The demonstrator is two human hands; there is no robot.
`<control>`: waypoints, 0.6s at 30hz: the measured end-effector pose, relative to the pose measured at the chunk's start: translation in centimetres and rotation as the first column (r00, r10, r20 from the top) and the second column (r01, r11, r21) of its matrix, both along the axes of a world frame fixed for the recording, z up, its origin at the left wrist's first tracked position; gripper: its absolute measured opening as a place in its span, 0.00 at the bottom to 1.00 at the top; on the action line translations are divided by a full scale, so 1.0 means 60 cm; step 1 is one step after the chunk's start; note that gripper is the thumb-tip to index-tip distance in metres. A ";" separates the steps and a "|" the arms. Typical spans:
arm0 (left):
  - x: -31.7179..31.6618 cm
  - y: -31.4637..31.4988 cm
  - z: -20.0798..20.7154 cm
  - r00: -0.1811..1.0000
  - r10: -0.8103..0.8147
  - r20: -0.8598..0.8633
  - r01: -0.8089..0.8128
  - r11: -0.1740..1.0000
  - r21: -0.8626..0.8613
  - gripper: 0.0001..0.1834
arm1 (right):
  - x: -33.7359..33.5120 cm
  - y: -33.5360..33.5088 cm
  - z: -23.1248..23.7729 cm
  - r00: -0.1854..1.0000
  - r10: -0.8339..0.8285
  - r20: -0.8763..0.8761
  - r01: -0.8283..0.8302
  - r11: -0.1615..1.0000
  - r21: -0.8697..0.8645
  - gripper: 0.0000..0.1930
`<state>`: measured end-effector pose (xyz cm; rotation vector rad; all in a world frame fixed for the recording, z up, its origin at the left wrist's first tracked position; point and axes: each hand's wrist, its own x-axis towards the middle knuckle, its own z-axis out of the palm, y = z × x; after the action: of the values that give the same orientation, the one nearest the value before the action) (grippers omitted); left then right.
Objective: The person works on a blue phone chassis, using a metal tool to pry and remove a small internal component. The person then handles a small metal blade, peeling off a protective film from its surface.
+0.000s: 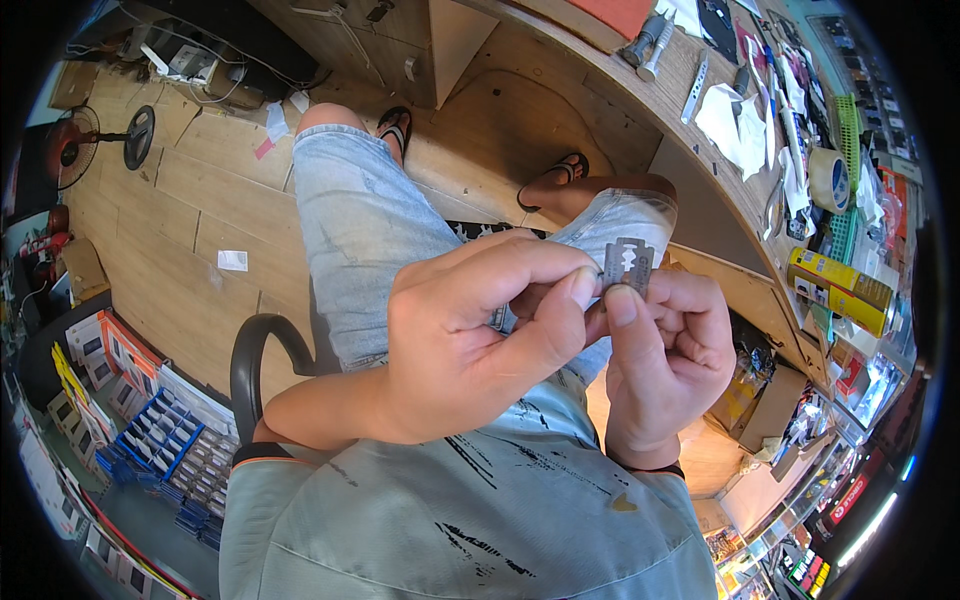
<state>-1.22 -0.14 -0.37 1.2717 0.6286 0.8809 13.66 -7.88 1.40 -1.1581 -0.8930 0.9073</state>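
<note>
Cluttered workbench point(750, 210), yellow can point(840, 290), fan point(76, 147); left fingers point(556, 318) and right fingers point(632, 332) tight on razor blade point(642, 266)

The left hand point(480, 320) and right hand point(670, 350) are raised side by side, with their fingertips close together. The left forearm point(325, 405) is bare and extends from the lower left, inclined slightly upward. The left thumb point(560, 325) and forefinger meet in a pinch directed to the right. The right forearm point(640, 440) is foreshortened and rises steeply. The right thumb point(630, 335) points upward; the right fingers point(695, 315) are bent toward the palm.
</note>
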 end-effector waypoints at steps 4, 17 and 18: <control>0.000 0.001 0.000 1.000 0.001 0.009 -0.001 1.000 0.014 0.07 | 0.003 -0.001 0.000 1.000 0.026 -0.015 -0.026 1.000 -0.004 0.10; 0.000 0.003 0.002 1.000 -0.004 0.013 0.003 0.999 0.039 0.07 | -0.006 0.002 0.007 0.996 -0.007 -0.093 0.006 1.000 -0.012 0.09; 0.000 0.003 0.002 1.000 -0.001 0.012 0.001 0.999 0.046 0.07 | -0.007 0.002 0.007 0.996 -0.015 -0.089 0.014 1.000 -0.013 0.09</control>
<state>-1.23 0.05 -0.25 1.3071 0.6007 0.9065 13.26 -7.77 1.81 -1.1247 -0.8065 0.9461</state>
